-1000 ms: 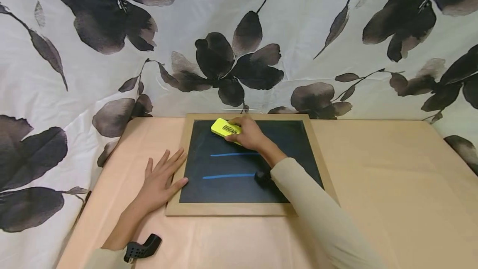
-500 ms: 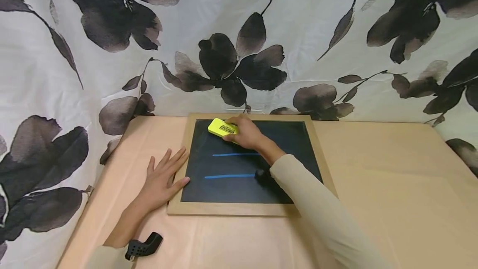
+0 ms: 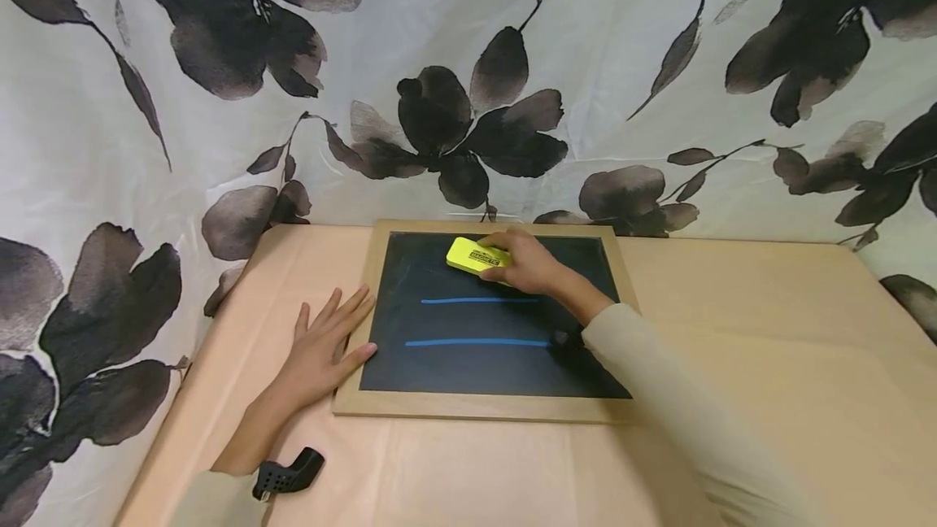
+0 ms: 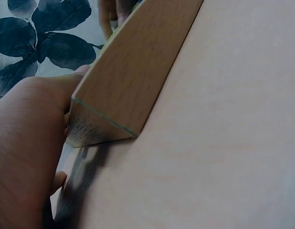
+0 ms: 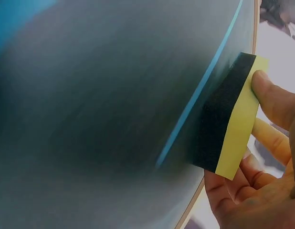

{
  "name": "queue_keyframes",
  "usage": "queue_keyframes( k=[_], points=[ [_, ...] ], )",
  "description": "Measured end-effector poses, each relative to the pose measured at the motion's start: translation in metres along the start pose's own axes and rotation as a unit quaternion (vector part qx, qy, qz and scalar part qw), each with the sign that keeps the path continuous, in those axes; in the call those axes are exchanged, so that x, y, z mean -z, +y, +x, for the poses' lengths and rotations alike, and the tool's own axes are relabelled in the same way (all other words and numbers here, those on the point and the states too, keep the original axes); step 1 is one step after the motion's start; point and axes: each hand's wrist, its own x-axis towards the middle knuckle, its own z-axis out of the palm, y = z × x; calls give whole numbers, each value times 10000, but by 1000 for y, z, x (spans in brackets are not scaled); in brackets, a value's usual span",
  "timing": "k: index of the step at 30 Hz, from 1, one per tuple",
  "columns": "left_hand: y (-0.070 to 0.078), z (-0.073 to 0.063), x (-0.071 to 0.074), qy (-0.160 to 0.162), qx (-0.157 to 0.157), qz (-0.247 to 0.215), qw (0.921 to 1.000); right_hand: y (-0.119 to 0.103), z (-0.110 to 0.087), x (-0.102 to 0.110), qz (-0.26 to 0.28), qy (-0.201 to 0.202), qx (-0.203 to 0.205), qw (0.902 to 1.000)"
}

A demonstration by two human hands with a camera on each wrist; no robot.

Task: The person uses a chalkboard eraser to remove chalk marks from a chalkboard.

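A wood-framed chalkboard (image 3: 468,364) lies on the table, with two blue lines, an upper line (image 3: 468,300) and a lower line (image 3: 476,342), drawn across it. My right hand (image 3: 530,263) grips a yellow board eraser (image 3: 468,254) near the board's top edge. In the right wrist view the thumb and fingers hold the eraser (image 5: 238,129) by its yellow back, its dark felt facing the board beside a blue line. Spread fingers of my left hand (image 3: 322,352) rest on the frame's left side. The left wrist view shows the frame's corner (image 4: 104,114) beside that hand.
The light wooden table (image 3: 761,348) extends on both sides of the board and in front of it. A white cloth with dark flowers (image 3: 446,137) hangs behind the table and down its left side. A black wrist device (image 3: 289,474) sits at my left wrist.
My right hand has slid the eraser rightward along the board's top, after a slight move left. More of both blue lines shows from under the right arm. The left hand stays on the frame.
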Motion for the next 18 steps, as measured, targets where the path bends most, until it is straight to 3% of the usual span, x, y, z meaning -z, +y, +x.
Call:
queue_keyframes(
  k=[6,18],
  points=[
    [1,2,3,-15,-38,8,10000,34,-28,18,4,298,64,9995],
    [0,0,1,-85,44,-24,10000,75,-72,43,-41,434,-391,9983]
  ],
)
